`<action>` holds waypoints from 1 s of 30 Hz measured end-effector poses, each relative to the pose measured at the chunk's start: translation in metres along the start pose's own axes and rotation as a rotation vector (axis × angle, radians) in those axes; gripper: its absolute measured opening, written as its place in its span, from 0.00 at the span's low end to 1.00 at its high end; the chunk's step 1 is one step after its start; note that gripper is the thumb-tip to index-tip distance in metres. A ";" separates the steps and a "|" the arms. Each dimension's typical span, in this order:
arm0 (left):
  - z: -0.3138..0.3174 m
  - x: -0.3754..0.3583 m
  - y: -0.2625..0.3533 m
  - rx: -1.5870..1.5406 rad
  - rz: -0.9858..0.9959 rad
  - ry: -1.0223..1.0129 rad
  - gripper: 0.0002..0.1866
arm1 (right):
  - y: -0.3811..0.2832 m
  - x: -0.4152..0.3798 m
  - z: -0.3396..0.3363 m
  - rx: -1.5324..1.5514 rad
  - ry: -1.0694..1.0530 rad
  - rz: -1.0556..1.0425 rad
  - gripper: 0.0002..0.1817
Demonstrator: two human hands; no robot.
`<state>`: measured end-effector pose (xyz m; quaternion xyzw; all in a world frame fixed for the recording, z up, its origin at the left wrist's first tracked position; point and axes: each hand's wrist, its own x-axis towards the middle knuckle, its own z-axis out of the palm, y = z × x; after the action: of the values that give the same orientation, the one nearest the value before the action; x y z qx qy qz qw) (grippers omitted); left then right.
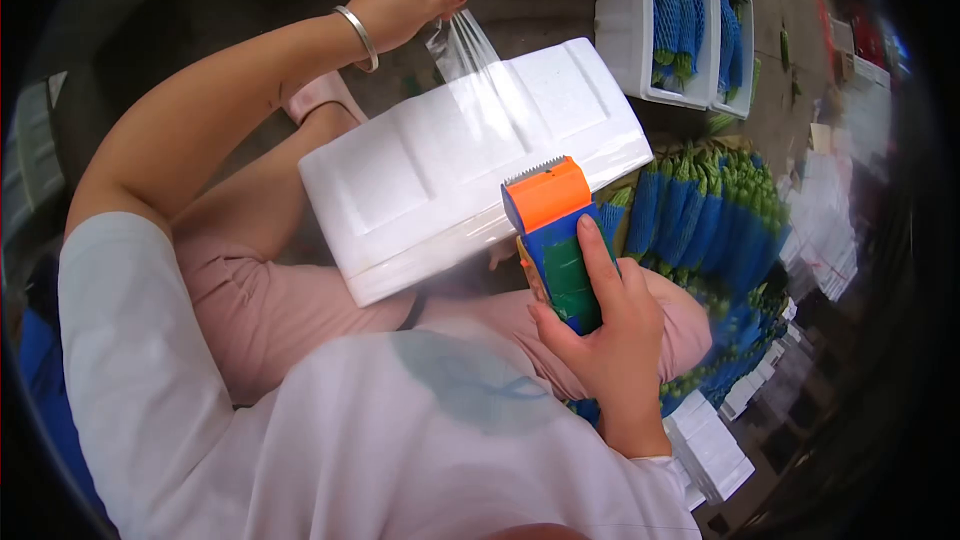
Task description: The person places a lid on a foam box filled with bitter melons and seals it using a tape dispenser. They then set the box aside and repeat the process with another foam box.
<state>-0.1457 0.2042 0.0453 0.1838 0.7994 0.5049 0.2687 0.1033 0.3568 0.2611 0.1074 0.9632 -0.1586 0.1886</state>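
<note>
A white foam box (470, 140) lies tilted across my lap, with clear tape (475, 65) pulled up from its far side. My left hand (405, 5), with a silver bracelet at the wrist, pinches the raised end of that tape above the box. In my right hand (610, 325) is a tape dispenser (555, 240) with an orange top, a serrated metal edge and a blue and green body. The dispenser is over the near right edge of the box, its teeth pointing away from me.
Two open foam boxes (645, 20) at the upper right hold green vegetables in blue netting. More netted vegetables (700, 210) are piled right of my knee. White foam pieces (705, 445) lie at the lower right, and papers or wrappings farther right.
</note>
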 end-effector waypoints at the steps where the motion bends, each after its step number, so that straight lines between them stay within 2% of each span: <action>1: -0.001 0.022 -0.038 0.180 -0.066 0.006 0.17 | 0.008 -0.012 0.003 -0.010 -0.002 0.003 0.43; 2: 0.010 0.035 -0.072 0.346 -0.138 0.010 0.18 | 0.024 -0.025 0.011 -0.057 -0.073 0.041 0.43; 4: 0.035 0.031 -0.102 0.533 -0.214 -0.263 0.16 | 0.047 -0.044 0.034 -0.096 -0.134 0.078 0.43; 5: 0.079 0.034 -0.144 0.532 -0.215 -0.261 0.16 | 0.057 -0.050 0.046 -0.032 -0.070 0.049 0.43; 7: 0.171 0.020 -0.209 0.443 -0.430 -0.052 0.20 | 0.066 -0.049 0.068 0.047 0.039 -0.022 0.42; 8: 0.168 0.025 -0.214 0.447 -0.428 -0.050 0.20 | 0.069 -0.048 0.075 0.050 0.042 -0.023 0.42; 11: 0.137 0.054 -0.231 0.718 -0.501 -0.352 0.26 | 0.073 -0.037 0.090 0.047 0.043 -0.006 0.42; 12: 0.128 0.055 -0.229 0.811 -0.528 -0.454 0.28 | 0.071 -0.024 0.096 0.067 0.144 -0.083 0.42; 13: 0.067 0.035 -0.134 1.138 -0.245 -0.745 0.30 | 0.070 -0.010 0.099 0.090 0.242 -0.157 0.42; 14: 0.034 0.025 -0.087 0.968 -0.334 -0.456 0.27 | 0.066 0.005 0.094 0.079 0.235 -0.143 0.41; 16: -0.022 0.040 -0.093 0.626 -0.173 0.091 0.24 | 0.052 0.039 0.078 0.033 0.184 -0.114 0.39; 17: -0.051 0.042 -0.084 0.631 -0.089 0.152 0.23 | 0.041 0.058 0.071 -0.053 0.133 -0.091 0.37; 18: -0.079 0.053 -0.088 1.001 0.091 0.075 0.20 | 0.031 0.079 0.066 -0.063 0.113 -0.093 0.36; 20: -0.075 -0.001 -0.018 0.634 -0.207 0.195 0.39 | 0.012 0.122 0.061 -0.046 0.044 -0.094 0.35; 21: -0.051 -0.034 0.014 0.781 -0.208 0.121 0.27 | 0.003 0.142 0.061 -0.020 -0.010 -0.092 0.34; 22: -0.026 -0.063 0.043 0.925 -0.211 0.045 0.19 | -0.005 0.161 0.077 -0.090 0.017 -0.101 0.33; 23: 0.006 -0.083 0.048 0.950 -0.277 0.021 0.18 | -0.012 0.178 0.091 -0.161 0.045 -0.111 0.32; 24: 0.037 -0.107 0.061 0.910 -0.331 -0.124 0.20 | -0.018 0.193 0.090 -0.161 0.047 -0.130 0.32; 25: 0.068 -0.127 0.060 0.981 -0.344 -0.227 0.30 | -0.026 0.208 0.088 -0.166 -0.029 -0.088 0.31; 27: 0.134 -0.161 0.007 1.015 -0.178 -0.011 0.50 | -0.034 0.218 0.085 -0.166 -0.097 -0.055 0.29; 28: 0.142 -0.163 -0.002 1.015 -0.181 -0.012 0.50 | -0.029 0.216 0.085 -0.142 -0.109 -0.063 0.30; 30: 0.152 -0.167 -0.011 1.018 -0.210 0.044 0.58 | -0.015 0.199 0.088 -0.054 -0.073 -0.072 0.31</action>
<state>0.0789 0.2132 0.0236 0.1996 0.9633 0.0260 0.1776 -0.0525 0.3416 0.1086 0.0618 0.9628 -0.1430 0.2206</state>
